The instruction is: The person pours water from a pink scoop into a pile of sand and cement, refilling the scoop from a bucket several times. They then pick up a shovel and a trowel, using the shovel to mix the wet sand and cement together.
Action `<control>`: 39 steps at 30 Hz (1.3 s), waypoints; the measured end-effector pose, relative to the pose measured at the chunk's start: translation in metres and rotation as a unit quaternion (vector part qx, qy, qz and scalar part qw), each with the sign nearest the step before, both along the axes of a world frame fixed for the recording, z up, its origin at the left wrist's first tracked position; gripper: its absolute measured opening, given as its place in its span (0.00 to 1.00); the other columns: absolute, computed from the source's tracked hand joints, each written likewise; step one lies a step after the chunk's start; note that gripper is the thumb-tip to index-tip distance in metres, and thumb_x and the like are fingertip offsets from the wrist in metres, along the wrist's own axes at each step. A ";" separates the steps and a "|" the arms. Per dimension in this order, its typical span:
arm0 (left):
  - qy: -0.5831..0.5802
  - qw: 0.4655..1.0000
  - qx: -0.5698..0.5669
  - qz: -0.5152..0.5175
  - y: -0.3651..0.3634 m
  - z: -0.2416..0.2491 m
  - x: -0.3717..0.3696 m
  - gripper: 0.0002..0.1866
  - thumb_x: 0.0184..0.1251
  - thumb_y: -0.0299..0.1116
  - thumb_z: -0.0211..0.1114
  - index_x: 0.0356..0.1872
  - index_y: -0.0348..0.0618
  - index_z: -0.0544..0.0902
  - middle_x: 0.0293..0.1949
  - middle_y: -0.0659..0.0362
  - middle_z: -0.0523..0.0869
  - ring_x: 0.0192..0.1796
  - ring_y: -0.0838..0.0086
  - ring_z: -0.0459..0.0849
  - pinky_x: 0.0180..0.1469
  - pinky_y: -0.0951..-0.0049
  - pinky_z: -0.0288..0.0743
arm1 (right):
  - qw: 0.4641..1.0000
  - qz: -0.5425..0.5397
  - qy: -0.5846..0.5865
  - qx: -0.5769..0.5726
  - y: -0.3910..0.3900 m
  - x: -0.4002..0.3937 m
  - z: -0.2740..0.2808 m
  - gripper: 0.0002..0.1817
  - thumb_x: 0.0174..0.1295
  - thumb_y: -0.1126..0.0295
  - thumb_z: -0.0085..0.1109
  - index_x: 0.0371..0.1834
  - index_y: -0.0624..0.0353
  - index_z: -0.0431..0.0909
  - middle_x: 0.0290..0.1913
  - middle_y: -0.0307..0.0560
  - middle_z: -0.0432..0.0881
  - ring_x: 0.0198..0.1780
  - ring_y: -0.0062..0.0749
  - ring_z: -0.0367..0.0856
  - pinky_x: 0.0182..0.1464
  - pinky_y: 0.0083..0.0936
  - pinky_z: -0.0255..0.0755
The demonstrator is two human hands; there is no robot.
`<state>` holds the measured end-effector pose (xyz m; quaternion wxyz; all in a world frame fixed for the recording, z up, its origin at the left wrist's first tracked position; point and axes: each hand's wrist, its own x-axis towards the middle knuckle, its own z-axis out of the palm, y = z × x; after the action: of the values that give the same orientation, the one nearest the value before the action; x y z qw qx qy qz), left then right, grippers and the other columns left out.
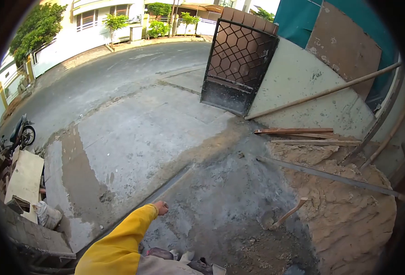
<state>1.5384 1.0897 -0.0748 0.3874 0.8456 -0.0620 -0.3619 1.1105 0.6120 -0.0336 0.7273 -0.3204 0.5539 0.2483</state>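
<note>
My left hand (162, 207), in a yellow sleeve (120, 238), reaches out low over the grey ground at the lower middle of the head view. Its fingers are curled closed, and whatever may be in them is too small to make out. Below the hand runs the straight edge (165, 185) between the pale concrete slab (133, 133) and a darker patch of grey, mortar-like material (211, 197). To the right, a short wooden handle (290, 213) slants up from that patch; its lower end is partly buried. My right hand is out of view.
My shoes (200, 266) show at the bottom edge. A sand heap (349, 211), a long straight bar (326, 173) and timber pieces (298, 131) lie at right. A pole (326, 93) leans near a metal gate (239, 64). Boards (24, 176) and a sack (48, 214) stand left.
</note>
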 end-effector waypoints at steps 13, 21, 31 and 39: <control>0.142 0.972 0.107 -0.157 -0.058 -0.004 0.025 0.23 0.54 0.35 0.63 0.52 0.36 0.79 0.37 0.54 0.86 0.35 0.71 0.86 0.41 0.71 0.78 | 0.990 -0.112 0.039 0.074 0.019 0.041 -0.038 0.13 0.59 0.68 0.51 0.41 0.68 0.71 0.28 0.49 0.79 0.25 0.33 0.79 0.29 0.27 0.77; 0.189 0.971 0.136 0.058 -0.021 0.008 0.018 0.23 0.53 0.30 0.61 0.52 0.32 0.78 0.38 0.51 0.86 0.35 0.69 0.86 0.40 0.72 0.79 | 0.997 -0.039 0.038 -0.060 0.001 0.100 0.009 0.08 0.55 0.74 0.54 0.35 0.67 0.73 0.26 0.48 0.79 0.22 0.30 0.78 0.26 0.24 0.75; 0.174 0.975 0.064 -0.120 -0.114 0.007 0.045 0.22 0.56 0.31 0.60 0.53 0.34 0.78 0.35 0.53 0.86 0.33 0.71 0.84 0.41 0.72 0.76 | 0.993 -0.063 0.068 -0.074 -0.017 0.102 0.008 0.10 0.54 0.74 0.51 0.39 0.66 0.71 0.29 0.49 0.78 0.26 0.31 0.79 0.25 0.24 0.76; 0.116 0.978 0.066 -0.160 -0.191 0.009 0.116 0.22 0.57 0.33 0.60 0.52 0.33 0.78 0.36 0.52 0.86 0.36 0.69 0.85 0.45 0.72 0.76 | 0.990 -0.095 0.064 -0.077 -0.007 0.104 0.011 0.27 0.51 0.76 0.53 0.56 0.68 0.62 0.28 0.50 0.77 0.25 0.31 0.79 0.23 0.26 0.75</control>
<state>1.6545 0.8989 -0.0656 0.2725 0.8007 -0.1274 -0.5181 1.2149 0.6046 -0.0226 0.6836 -0.3046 0.6448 0.1552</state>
